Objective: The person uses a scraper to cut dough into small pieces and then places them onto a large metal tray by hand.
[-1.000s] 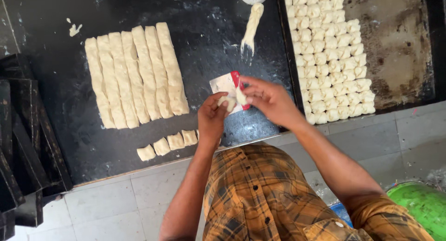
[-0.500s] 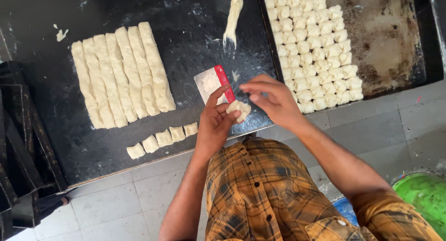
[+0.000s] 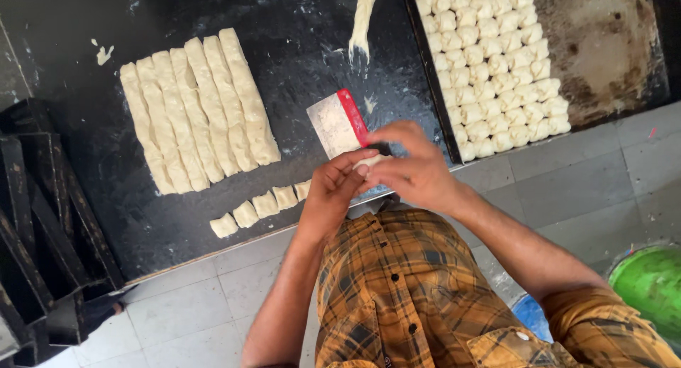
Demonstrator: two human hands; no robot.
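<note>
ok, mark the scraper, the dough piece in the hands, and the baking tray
scraper (image 3: pixel 335 126), head view, on the flat metal blade.
dough piece (image 3: pixel 370 161), head view, on the bit showing between the fingers.
baking tray (image 3: pixel 608 45), head view, on the bare stained floor right of the dough rows.

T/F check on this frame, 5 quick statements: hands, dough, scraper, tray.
1. Both hands, left hand and right hand, pinch one small pale dough piece. True.
2. The red-handled metal scraper is in the right hand. False: it lies on the dark worktop.
3. Long pale dough strips lie side by side. True.
4. The dark baking tray is filled edge to edge. False: its right part is bare.
5. The cut dough pieces are stacked. False: they lie in a row.
</note>
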